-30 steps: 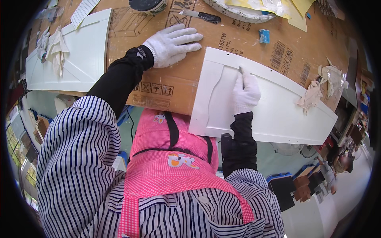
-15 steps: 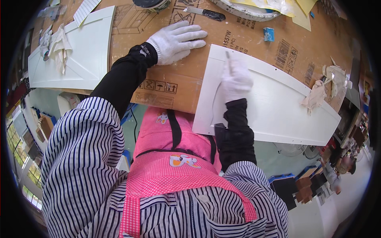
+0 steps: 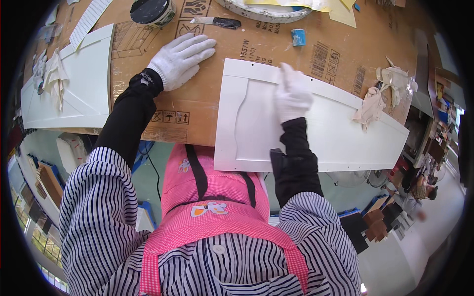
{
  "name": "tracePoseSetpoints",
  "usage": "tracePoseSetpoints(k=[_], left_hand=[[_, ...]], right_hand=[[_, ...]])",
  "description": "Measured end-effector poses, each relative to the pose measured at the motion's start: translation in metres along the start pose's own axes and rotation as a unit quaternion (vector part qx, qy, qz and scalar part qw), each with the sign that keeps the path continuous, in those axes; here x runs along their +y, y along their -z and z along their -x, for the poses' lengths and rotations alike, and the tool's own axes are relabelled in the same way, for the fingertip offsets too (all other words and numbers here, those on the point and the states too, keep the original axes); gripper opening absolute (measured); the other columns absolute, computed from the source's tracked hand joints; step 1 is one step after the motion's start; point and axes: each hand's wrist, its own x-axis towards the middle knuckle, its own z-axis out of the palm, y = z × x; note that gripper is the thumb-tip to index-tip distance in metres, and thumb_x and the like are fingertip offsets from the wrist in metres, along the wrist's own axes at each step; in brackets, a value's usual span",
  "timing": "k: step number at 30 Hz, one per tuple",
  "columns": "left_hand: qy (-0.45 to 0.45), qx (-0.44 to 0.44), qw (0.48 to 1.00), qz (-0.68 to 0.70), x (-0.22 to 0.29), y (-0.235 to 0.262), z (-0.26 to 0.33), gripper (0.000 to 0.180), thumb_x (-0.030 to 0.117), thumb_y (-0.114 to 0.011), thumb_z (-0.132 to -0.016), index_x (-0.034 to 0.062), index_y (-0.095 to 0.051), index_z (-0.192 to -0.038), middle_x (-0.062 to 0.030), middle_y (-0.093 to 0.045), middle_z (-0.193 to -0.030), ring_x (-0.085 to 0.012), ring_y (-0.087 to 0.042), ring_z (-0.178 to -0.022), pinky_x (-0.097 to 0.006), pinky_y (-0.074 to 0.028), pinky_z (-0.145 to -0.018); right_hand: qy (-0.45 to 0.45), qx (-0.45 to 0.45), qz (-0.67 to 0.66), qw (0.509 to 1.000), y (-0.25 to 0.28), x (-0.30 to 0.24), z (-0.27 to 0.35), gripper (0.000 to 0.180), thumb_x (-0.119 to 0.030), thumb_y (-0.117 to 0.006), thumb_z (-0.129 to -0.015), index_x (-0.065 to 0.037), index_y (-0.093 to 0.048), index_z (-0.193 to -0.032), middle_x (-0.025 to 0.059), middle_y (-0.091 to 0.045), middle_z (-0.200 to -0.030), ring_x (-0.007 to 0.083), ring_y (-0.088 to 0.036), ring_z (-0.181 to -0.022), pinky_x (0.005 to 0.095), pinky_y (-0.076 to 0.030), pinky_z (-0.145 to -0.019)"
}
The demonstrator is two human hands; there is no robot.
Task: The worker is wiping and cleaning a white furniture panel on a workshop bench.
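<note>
My left hand (image 3: pixel 181 60), in a white knit glove, lies flat on the cardboard (image 3: pixel 197 108) with its fingers stretched out. My right hand (image 3: pixel 292 96), gloved likewise and slightly blurred, is over the white panel (image 3: pixel 345 129) at the table's near edge. Its fingers look curled, the index pointing toward the panel's far edge. What those fingers hold, if anything, is hidden. The panel has a raised border, a wavy moulding at its left end and small dark holes along its edges.
A second white panel (image 3: pixel 79 89) lies left, bearing a cloth (image 3: pixel 56 79) and a printed sheet (image 3: pixel 88 22). Farther off are a dark-lidded tub (image 3: pixel 152 12), a putty knife (image 3: pixel 217 22), a round white-rimmed container (image 3: pixel 266 15) and a blue block (image 3: pixel 298 37). Rags (image 3: pixel 370 106) touch the right panel.
My right hand has moved rightward along the panel, away from the wavy moulding. The whole view has shifted, so the table things appear farther left. My left hand stays flat on the cardboard.
</note>
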Motion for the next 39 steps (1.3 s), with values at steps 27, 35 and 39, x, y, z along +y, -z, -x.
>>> tracePoseSetpoints(k=[27, 35, 39], left_hand=[[0.495, 0.134, 0.854, -0.089, 0.176, -0.078, -0.094, 0.078, 0.039, -0.056, -0.097, -0.0051, -0.031, -0.156, -0.0261, -0.035, -0.161, -0.0407, -0.029, -0.152, -0.051, -0.020, -0.125], [0.485, 0.139, 0.854, -0.126, 0.175, -0.078, -0.076, 0.076, 0.040, -0.055, -0.098, -0.0060, -0.033, -0.155, -0.0267, -0.040, -0.158, -0.0417, -0.033, -0.149, -0.051, -0.024, -0.123], [0.474, 0.140, 0.859, -0.132, 0.175, -0.076, -0.083, 0.075, 0.039, -0.055, -0.099, -0.0058, -0.033, -0.155, -0.0270, -0.040, -0.157, -0.0419, -0.034, -0.148, -0.050, -0.025, -0.122]], right_hand=[[-0.011, -0.012, -0.134, 0.991, 0.005, 0.160, -0.025, 0.025, -0.017, -0.051, -0.098, -0.010, -0.064, -0.118, 0.0156, -0.066, -0.105, 0.0356, -0.065, -0.096, 0.0479, -0.053, -0.083], [-0.054, 0.037, -0.121, 0.990, 0.027, 0.247, -0.014, 0.030, -0.021, -0.056, -0.101, -0.009, -0.065, -0.126, 0.0168, -0.069, -0.113, 0.0359, -0.067, -0.100, 0.0456, -0.054, -0.088], [-0.155, 0.075, -0.033, 0.985, 0.047, 0.321, 0.007, 0.036, -0.012, -0.058, -0.096, -0.007, -0.067, -0.130, 0.0148, -0.069, -0.129, 0.0316, -0.066, -0.117, 0.0397, -0.052, -0.098]])
